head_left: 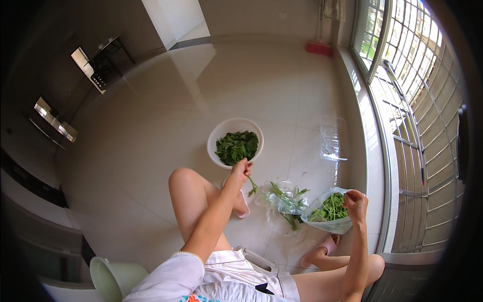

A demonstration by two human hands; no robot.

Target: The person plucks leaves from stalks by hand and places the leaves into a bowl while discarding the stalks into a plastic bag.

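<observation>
My left hand [241, 169] is closed around a leafy green sprig [252, 187], whose end hangs below the fingers. Just beyond it, a white bowl [212, 156] on the floor holds a heap of dark green leaves [237, 147]. At the right, my right hand [356, 201] has its fingers pinched together at the edge of a clear plastic bag [336, 227]. Green stems [328, 209] fill that bag. What the right fingers hold, if anything, cannot be made out. Between my feet, more stalks [292, 220] lie on and under crumpled clear plastic [288, 200].
A clear plastic tray [332, 143] lies beside the window ledge [370, 131]. Barred windows run along the right side. A pale green bucket [108, 277] is near my left hip. Far off, a red dustpan [319, 49] stands by the wall; a dark table [113, 48] is far left.
</observation>
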